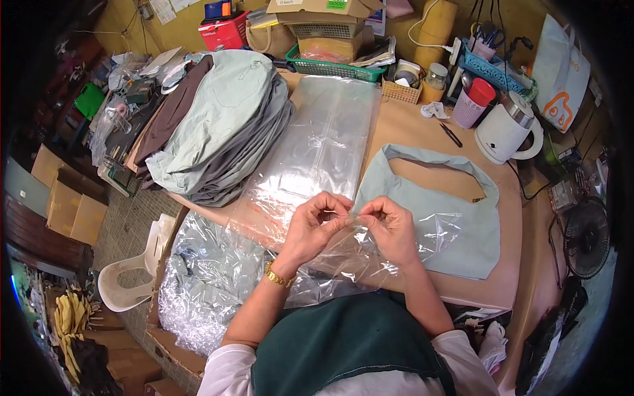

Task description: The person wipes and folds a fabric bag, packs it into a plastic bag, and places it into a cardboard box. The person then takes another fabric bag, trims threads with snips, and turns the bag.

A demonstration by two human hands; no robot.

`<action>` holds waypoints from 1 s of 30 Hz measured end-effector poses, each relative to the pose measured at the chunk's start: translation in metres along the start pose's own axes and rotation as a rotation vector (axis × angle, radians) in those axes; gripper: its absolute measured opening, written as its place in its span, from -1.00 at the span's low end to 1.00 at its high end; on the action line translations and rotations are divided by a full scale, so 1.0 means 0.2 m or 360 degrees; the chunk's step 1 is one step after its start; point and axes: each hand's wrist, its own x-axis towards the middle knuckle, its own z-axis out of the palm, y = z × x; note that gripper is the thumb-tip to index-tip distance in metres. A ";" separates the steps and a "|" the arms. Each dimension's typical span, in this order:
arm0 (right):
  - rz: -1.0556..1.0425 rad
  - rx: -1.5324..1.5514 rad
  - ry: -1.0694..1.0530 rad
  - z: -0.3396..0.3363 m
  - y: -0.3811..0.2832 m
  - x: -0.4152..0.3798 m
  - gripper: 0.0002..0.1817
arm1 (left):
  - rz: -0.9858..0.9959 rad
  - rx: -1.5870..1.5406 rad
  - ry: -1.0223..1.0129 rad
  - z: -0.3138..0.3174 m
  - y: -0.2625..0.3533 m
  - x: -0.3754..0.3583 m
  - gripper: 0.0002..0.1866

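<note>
My left hand [316, 228] and my right hand [389, 228] meet over the front of the table, both pinching the edge of a clear plastic bag [439, 232]. The bag's loose film spreads below my hands and to the right. Under and beyond it lies a pale green cloth bag [456, 211] with a wide shoulder strap, flat on the brown table surface [413, 125]. Left of the cloth bag is a flat stack of clear plastic bags [330, 125]. A gold watch sits on my left wrist.
Folded grey-green and brown cloth [218, 119] is piled at the left. Wrapped items in crinkled plastic [205, 277] fill a box at the front left. A white kettle [505, 129], a pink cup holder [467, 109] and a green basket [330, 68] stand at the back.
</note>
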 end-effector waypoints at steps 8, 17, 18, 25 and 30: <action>-0.0276 -0.0417 0.0232 0.01 -0.02 -0.02 -0.84 | -0.0467 -0.0478 -0.0395 0.00 -0.01 -0.01 -0.86; 0.0462 0.0226 -0.0953 -0.12 -0.19 0.05 -0.74 | -0.0432 -0.1079 -0.0190 0.02 0.16 0.01 -0.61; 0.0362 0.0145 -0.1217 -0.14 -0.19 0.05 -0.74 | -0.0473 -0.0974 0.0027 0.02 0.21 0.02 -0.60; -0.0306 0.0198 -0.1599 -0.30 -0.21 0.12 -0.75 | -0.0059 -0.0717 -0.0089 -0.21 0.33 0.05 -0.56; 0.0108 -0.0247 -0.1741 -0.32 -0.26 0.14 -0.77 | 0.0102 -0.0690 -0.0161 -0.25 0.41 0.07 -0.60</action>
